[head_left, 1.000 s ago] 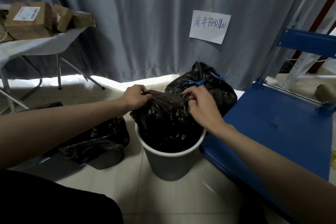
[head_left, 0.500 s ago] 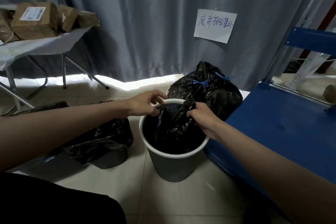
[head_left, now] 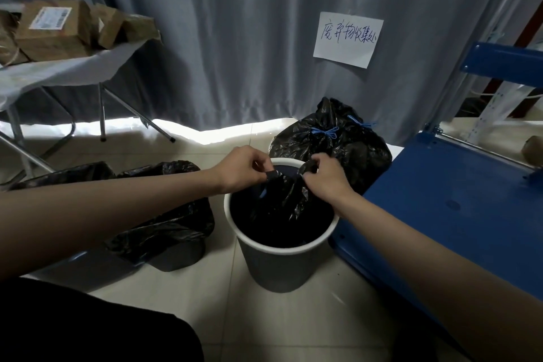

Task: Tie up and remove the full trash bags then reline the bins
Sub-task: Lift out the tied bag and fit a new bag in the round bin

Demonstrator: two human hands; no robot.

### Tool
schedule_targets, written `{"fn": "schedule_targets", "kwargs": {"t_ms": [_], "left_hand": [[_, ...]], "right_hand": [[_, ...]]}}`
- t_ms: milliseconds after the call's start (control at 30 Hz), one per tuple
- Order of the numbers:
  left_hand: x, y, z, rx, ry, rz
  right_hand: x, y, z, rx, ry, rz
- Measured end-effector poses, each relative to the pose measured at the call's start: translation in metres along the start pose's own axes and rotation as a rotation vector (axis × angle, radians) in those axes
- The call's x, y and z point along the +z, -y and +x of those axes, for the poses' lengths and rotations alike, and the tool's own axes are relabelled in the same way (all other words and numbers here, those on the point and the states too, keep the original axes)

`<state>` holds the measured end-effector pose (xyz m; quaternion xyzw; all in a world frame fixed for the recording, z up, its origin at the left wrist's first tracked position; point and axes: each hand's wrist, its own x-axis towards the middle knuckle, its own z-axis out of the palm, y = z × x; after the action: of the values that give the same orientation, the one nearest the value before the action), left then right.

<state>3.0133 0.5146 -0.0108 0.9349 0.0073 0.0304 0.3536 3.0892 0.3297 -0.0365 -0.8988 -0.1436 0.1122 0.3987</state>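
Note:
A grey round bin [head_left: 282, 266] with a white rim stands on the tiled floor in the middle. A black trash bag [head_left: 283, 203] hangs down inside it. My left hand [head_left: 244, 169] pinches the bag's edge above the bin's far left rim. My right hand [head_left: 324, 178] pinches the bag's edge above the far right rim. Behind the bin lie tied full black bags [head_left: 338, 144] with blue drawstrings. To the left stands a dark bin [head_left: 179, 254] lined with a black bag draped over its rim.
A blue platform cart [head_left: 458, 214] sits close on the right of the bin. A folding table [head_left: 58, 70] with cardboard boxes is at the back left. A grey curtain [head_left: 249, 38] with a paper sign [head_left: 348, 40] closes the back.
The bag was bunched up above the bin between both hands; it has since dropped inside. My hands shifted to the far rim and now pinch the bag's edge apart.

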Motion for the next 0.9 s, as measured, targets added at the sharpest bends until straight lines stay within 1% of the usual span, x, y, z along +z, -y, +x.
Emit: {"fn": "schedule_targets", "kwargs": {"t_ms": [67,100,133,200,300,333,467,500,567,633,733,800,833,900], "left_hand": [[0.0,0.0,0.001,-0.032,-0.047,0.027],[0.0,-0.001,0.001,-0.043,-0.06,0.036],[0.0,-0.001,0.002,-0.053,-0.067,0.046],[0.001,-0.002,0.002,-0.071,-0.072,0.072],[0.003,-0.004,0.004,-0.087,-0.069,0.108],[0.004,-0.005,0.004,-0.089,-0.065,0.109],[0.01,-0.011,0.005,-0.048,-0.049,0.103],[0.011,-0.011,0.006,-0.028,-0.042,0.113],[0.012,-0.01,0.007,0.008,-0.023,0.153],[0.014,-0.007,0.008,0.019,-0.002,0.172],[0.017,-0.004,0.011,0.021,0.045,0.203],[0.019,-0.004,0.016,0.055,0.067,0.282],[0.019,-0.003,0.02,0.074,0.064,0.318],[0.023,-0.002,0.03,0.087,0.035,0.323]], "right_hand": [[-0.002,0.008,-0.002,-0.124,-0.166,0.047],[-0.003,0.01,-0.003,-0.188,-0.191,0.079],[-0.004,0.015,-0.007,-0.235,-0.176,0.11],[-0.001,0.02,-0.015,-0.269,-0.07,0.123],[0.009,0.018,-0.019,-0.206,0.172,0.067],[0.013,0.015,-0.019,-0.192,0.22,0.038],[0.022,0.007,-0.017,-0.191,0.239,-0.029],[0.022,0.006,-0.018,-0.175,0.258,-0.015],[0.021,0.004,-0.017,-0.091,0.332,0.068],[0.018,-0.001,-0.014,-0.014,0.37,0.13],[0.012,-0.011,-0.008,0.1,0.375,0.22],[0.007,-0.018,-0.003,0.155,0.34,0.293],[0.004,-0.02,-0.002,0.155,0.307,0.306],[-0.003,-0.025,0.002,0.084,0.192,0.198]]}}
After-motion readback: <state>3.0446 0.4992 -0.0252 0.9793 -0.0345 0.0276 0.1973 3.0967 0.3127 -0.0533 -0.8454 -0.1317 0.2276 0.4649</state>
